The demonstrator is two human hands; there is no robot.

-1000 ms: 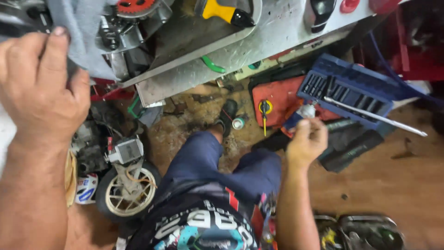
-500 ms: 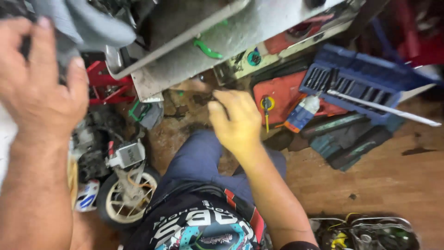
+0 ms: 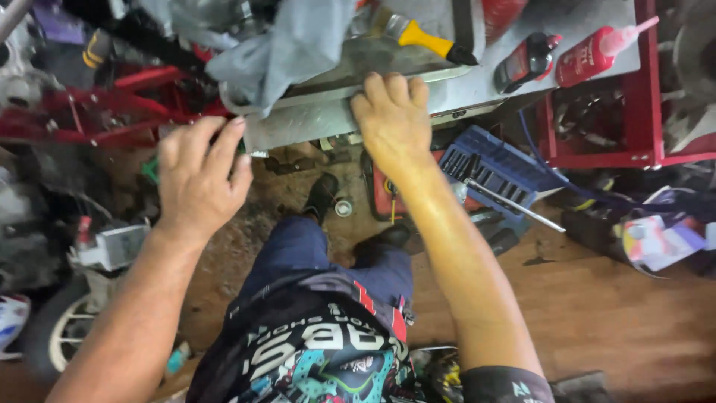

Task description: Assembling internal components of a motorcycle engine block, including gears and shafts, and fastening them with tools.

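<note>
View: head camera, looking down past the person's knees to the floor.

Right hand: flat on the front edge of the metal worktop; fingers side by side and stretched out, curling over the lip, clamped on nothing else.

Left hand: raised just below the worktop's left corner; fingers slightly apart and bent, empty, tips close to the edge; whether they touch it I cannot tell.

Metal worktop: grey sheet-metal surface, runs across the top of the frame, tilted in view, held at its front edge.

On the worktop: grey rag draped over the left part; yellow-handled tool just beyond the right hand; dark small bottle and red squeeze bottle well to the right.

Below, on the floor: blue socket tray with a long metal bar across it; red case beside the right wrist; small wheel at lower left; wooden floorboards to the right.

Step in hand, as it looks: bracing or gripping the worktop's edge, the left hand coming to join.

Next move calls for: a firm hold with both hands on the lip, clear of the rag.
</note>
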